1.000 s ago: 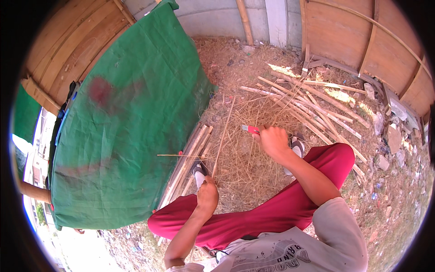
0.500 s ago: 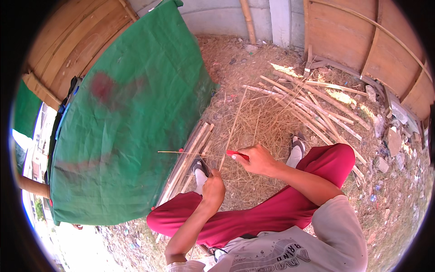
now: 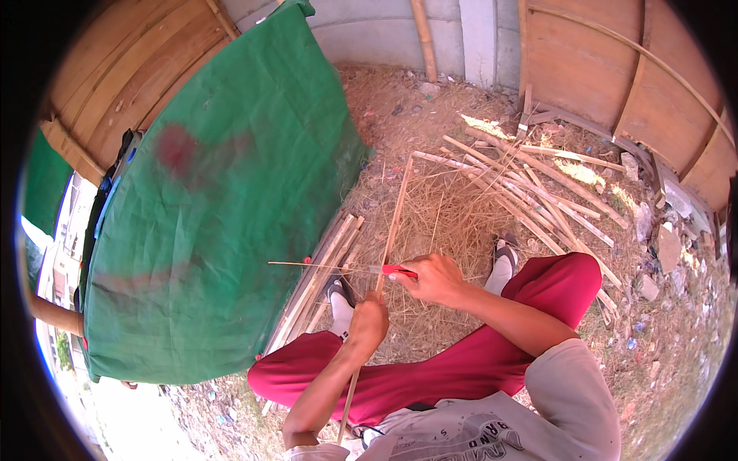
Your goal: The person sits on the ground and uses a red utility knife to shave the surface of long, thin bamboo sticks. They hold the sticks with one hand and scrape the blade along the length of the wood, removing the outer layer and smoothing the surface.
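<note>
From where I stand, right hand [image 3: 432,278] has come down since a second ago, fingers closed around red cutter [image 3: 401,270], blade now at the bamboo strip [image 3: 397,215]; contact unclear. Left hand [image 3: 369,321] grips the strip, slanting from lap toward dry shavings [image 3: 453,203].

I count one tarp [image 3: 215,207]; right of it, two hands [image 3: 369,321] [image 3: 435,278], one knife [image 3: 400,271], one held stick [image 3: 396,219], two sandals [image 3: 505,247] [image 3: 336,290].

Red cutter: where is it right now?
Head view, just below and right of centre: the red cutter is in the right hand, at the strip that the left hand holds.
</note>
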Tool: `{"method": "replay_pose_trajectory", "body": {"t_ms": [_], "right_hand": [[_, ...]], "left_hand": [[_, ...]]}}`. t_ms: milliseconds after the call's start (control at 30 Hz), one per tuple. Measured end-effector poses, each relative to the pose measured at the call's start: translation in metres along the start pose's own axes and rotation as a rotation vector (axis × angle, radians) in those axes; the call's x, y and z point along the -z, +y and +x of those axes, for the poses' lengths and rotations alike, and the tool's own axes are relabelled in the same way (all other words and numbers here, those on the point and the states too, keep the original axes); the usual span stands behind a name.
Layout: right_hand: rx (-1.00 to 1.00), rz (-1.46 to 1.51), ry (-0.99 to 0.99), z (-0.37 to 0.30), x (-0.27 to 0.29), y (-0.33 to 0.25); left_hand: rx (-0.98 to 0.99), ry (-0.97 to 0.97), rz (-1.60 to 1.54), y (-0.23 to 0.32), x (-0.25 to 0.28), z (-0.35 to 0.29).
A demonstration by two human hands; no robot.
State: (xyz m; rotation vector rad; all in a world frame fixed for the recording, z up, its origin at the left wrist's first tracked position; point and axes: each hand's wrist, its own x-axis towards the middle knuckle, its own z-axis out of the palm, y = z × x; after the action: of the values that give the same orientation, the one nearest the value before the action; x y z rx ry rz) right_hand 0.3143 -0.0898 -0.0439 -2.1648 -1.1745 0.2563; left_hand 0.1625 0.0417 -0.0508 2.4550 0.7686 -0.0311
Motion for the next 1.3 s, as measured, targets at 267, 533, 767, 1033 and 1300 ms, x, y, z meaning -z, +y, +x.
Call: {"method": "replay_pose_trajectory", "body": {"t_ms": [267, 533, 767, 1033, 1300], "right_hand": [[-0.179, -0.009, 0.026, 0.015, 0.000, 0.011], [-0.484, -0.110, 0.058, 0.050, 0.032, 0.118], [-0.685, -0.092, 0.319, 0.047, 0.028, 0.156], [-0.150, 0.374, 0.176, 0.021, 0.010, 0.026], [0.052, 0.196, 0.054, -0.002, -0.006, 0.017]], "left_hand": [[0.021, -0.060, 0.006, -0.005, -0.004, -0.007], [-0.005, -0.246, 0.046, -0.021, 0.012, -0.089], [0.017, -0.265, -0.240, -0.033, 0.050, -0.121], [0.417, -0.642, -0.938, -0.041, 0.054, -0.049], [0.436, -0.712, -1.092, -0.026, 0.028, 0.003]]}}
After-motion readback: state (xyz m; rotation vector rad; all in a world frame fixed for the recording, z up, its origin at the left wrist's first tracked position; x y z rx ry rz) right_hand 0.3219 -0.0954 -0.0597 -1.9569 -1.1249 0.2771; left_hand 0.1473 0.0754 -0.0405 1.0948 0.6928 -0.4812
